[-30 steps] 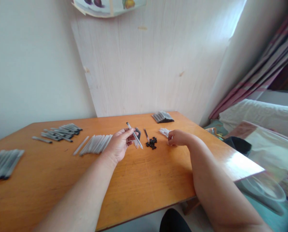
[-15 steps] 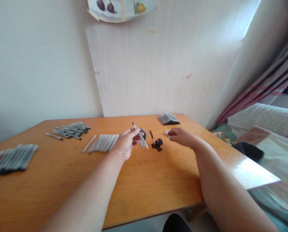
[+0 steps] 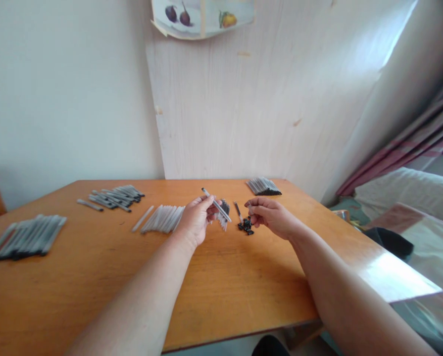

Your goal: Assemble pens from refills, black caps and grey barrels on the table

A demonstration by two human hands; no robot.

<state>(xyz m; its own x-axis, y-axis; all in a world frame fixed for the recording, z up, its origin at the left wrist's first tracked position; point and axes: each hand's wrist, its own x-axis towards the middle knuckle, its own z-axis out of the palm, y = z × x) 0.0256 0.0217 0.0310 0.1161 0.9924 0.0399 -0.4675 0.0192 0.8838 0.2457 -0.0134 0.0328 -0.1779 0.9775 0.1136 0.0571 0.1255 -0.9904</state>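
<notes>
My left hand (image 3: 196, 218) is closed around a slim ballpoint pen (image 3: 217, 204), tilted with its dark end up and left and its pointed end down and right. To the right, my right hand (image 3: 272, 215) pinches something small and pale at its fingertips, too small to make out. Just below those fingers lies a small heap of black pen parts (image 3: 245, 227). A single dark-and-clear stick (image 3: 237, 208) lies behind the heap. Partly hidden by my left hand is a bunch of thin dark-and-pale sticks (image 3: 224, 220). White pen barrels (image 3: 162, 219) lie in a row left of that hand.
More black-ended pens lie in a loose pile (image 3: 115, 198) at the back left, a stack (image 3: 28, 237) at the far left and a stack (image 3: 264, 186) at the back right. The wooden table (image 3: 214, 296) meets the wall behind. A black container (image 3: 388, 242) stands off its right side.
My right hand has moved left from the tabletop toward the pen, its fingertips now pinched above the black parts. My left hand still holds the pen. The view has shifted slightly.
</notes>
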